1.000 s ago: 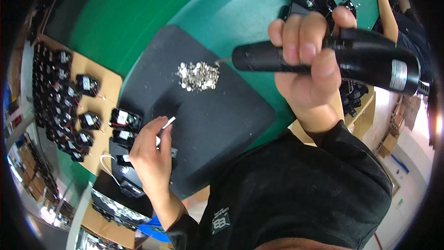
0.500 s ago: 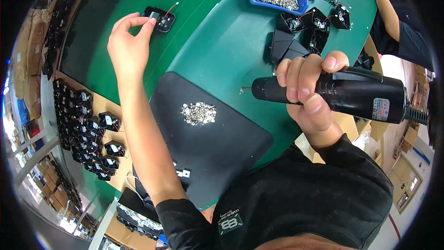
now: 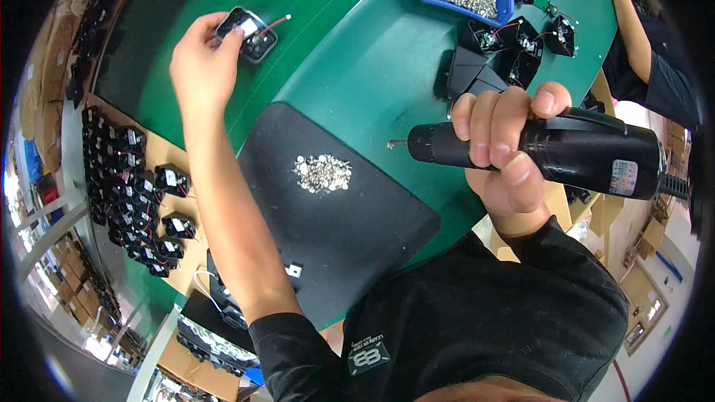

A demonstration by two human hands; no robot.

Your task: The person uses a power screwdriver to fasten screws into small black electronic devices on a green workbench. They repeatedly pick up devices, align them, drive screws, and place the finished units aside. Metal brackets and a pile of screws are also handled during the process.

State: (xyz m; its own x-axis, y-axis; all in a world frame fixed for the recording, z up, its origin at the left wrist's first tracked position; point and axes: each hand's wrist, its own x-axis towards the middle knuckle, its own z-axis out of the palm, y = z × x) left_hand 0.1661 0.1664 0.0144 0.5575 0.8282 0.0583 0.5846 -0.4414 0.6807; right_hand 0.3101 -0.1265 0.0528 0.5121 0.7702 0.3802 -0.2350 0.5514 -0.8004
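At the upper left, my left hand [image 3: 205, 59] is closed on the edge of a small black plastic housing [image 3: 261, 46], its thumb over a pale piece inside. A red wire [image 3: 275, 24] with a white end sticks out of the housing. My right hand [image 3: 506, 138] is wrapped around a black electric screwdriver [image 3: 585, 156] held level, its bit pointing left. A small screw [image 3: 390, 145] seems to sit at the bit's tip. Below and between the hands, a pile of small silver screws [image 3: 322, 173] lies on a black mat [image 3: 357, 234].
A blue bin [image 3: 458, 12] of small metal parts stands at the far right, beside several wired black housings [image 3: 521, 67]. More housings [image 3: 138, 201] fill a board at the left. At the upper right, another person's arm [image 3: 633, 33] rests by the green table [image 3: 350, 59].
My left fingers have shifted onto the housing's left edge, and the housing is tilted and slightly further left. The screwdriver stays almost in place. The whole view has shifted a little.
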